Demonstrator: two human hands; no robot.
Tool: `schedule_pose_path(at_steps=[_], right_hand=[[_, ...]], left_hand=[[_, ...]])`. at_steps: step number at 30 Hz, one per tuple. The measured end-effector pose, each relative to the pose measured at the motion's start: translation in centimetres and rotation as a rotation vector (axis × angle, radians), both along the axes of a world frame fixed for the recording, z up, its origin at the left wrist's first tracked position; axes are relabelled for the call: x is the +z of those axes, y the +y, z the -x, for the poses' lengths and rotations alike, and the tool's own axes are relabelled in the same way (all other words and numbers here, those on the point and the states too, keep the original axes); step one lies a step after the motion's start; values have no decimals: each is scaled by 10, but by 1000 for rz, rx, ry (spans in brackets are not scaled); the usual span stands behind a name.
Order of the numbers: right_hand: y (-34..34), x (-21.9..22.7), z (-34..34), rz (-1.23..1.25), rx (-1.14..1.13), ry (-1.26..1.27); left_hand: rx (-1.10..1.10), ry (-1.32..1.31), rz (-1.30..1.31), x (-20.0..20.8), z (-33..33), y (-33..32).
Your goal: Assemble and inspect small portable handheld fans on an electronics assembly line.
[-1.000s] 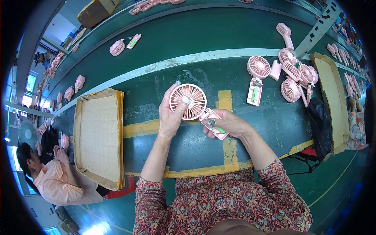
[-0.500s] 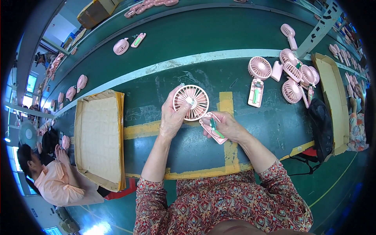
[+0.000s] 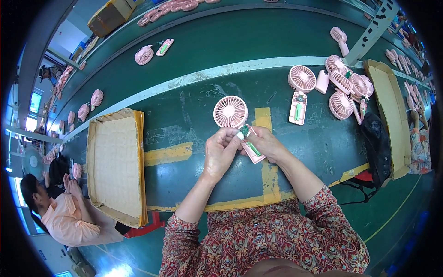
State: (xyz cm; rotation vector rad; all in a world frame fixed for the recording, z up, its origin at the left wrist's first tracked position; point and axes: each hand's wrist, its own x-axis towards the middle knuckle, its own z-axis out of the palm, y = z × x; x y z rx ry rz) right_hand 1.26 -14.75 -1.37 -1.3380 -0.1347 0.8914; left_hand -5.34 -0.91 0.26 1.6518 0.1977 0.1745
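Note:
A pink handheld fan (image 3: 230, 112) lies in front of me, its round slotted head pointing away. Its opened handle (image 3: 253, 152) shows a green circuit board and a green part inside. My right hand (image 3: 269, 144) is closed around the handle's upper right side. My left hand (image 3: 222, 152) is closed, thumb and fingers pinching at the neck between head and handle by the circuit board. What exactly those fingertips press on is partly hidden. To the right, another fan (image 3: 302, 78) lies with its opened handle (image 3: 297, 109) showing the green part.
Several pink fans (image 3: 341, 104) are heaped beside a cardboard tray (image 3: 399, 134) and a black mesh bag (image 3: 376, 147) at right. Another cardboard tray (image 3: 115, 166) stands at left. Beyond a pale rail (image 3: 194, 77), a green belt (image 3: 203, 41) carries fan parts. A co-worker (image 3: 69, 212) sits far left.
My left hand has left the fan head's grille and moved down to the neck beside my right hand. The fan head now lies farther forward, out of my palm.

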Motion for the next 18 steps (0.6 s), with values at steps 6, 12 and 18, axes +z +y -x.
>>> schedule_pose_path(at_steps=[6,12,18], right_hand=[[-3,4,-4,-20,3,50],[-1,-8,-5,7,-23,-28],[-1,1,-4,7,-11,50]], left_hand=[[-127,109,492,-6,-2,6],[-187,0,358,-1,-2,0],[-24,-43,131,0,1,-4]])
